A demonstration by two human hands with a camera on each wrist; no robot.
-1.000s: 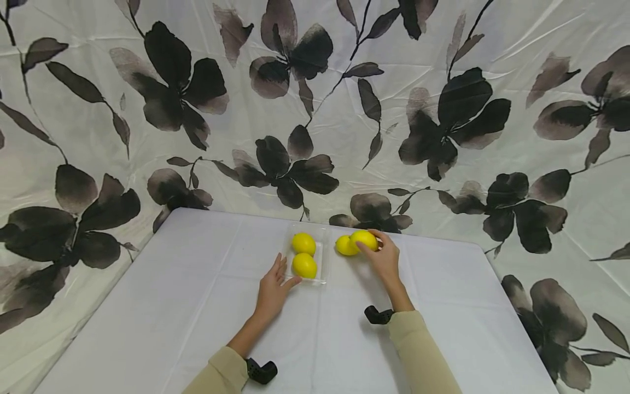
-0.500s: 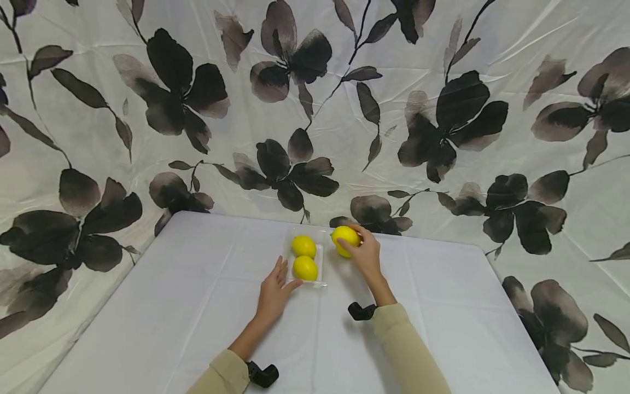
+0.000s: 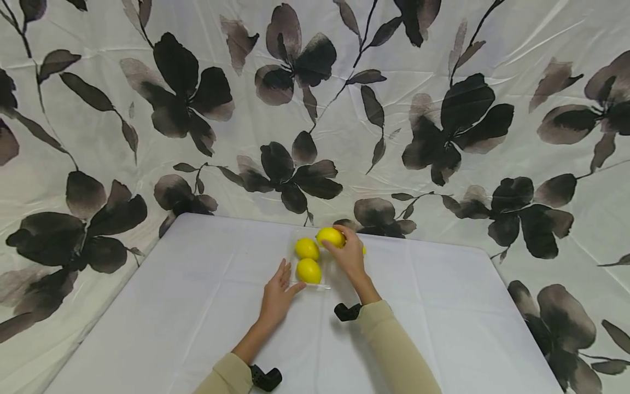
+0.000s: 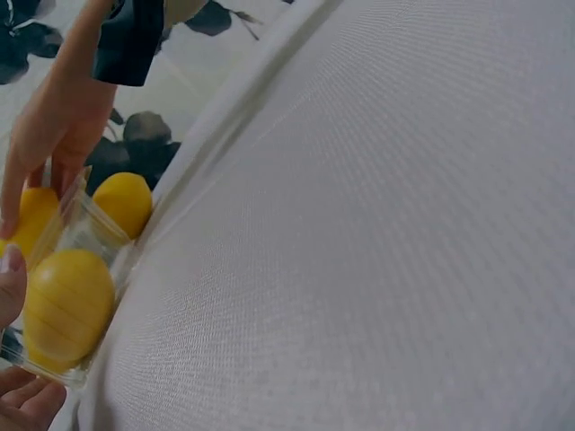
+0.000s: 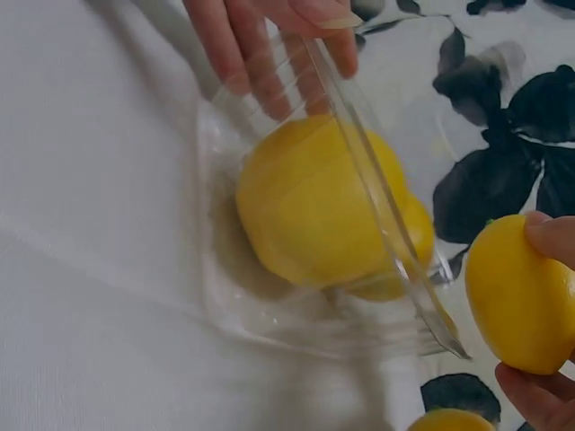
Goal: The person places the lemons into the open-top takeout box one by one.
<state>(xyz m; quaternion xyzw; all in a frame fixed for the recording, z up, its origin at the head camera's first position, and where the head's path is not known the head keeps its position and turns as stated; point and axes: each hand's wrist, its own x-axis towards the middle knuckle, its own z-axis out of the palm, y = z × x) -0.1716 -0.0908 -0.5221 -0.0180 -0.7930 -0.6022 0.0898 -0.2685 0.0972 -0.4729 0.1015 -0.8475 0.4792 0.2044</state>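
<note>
A clear plastic box [image 3: 322, 287] stands near the far edge of the table with two yellow lemons in it, one lemon [image 3: 307, 248] behind the other lemon [image 3: 308, 271]. My left hand [image 3: 275, 295] touches the box at its near left corner, fingers straight along the left wall and thumb by the front edge. Between thumb and fingers, my right hand [image 3: 350, 258] holds another lemon [image 5: 517, 296] at the box's back right corner. A further lemon [image 4: 124, 205] lies outside the box to the right, mostly hidden behind my right hand in the head view.
White cloth [image 3: 172, 306] covers the table. Behind it hangs a floral-patterned cloth [image 3: 374, 131]. A black device [image 3: 347, 312] sits at my right wrist and another black device [image 3: 266, 377] at my left.
My right hand has carried its lemon leftward, from above the lemon on the table to the box's back right corner. My left hand has stayed at the box.
</note>
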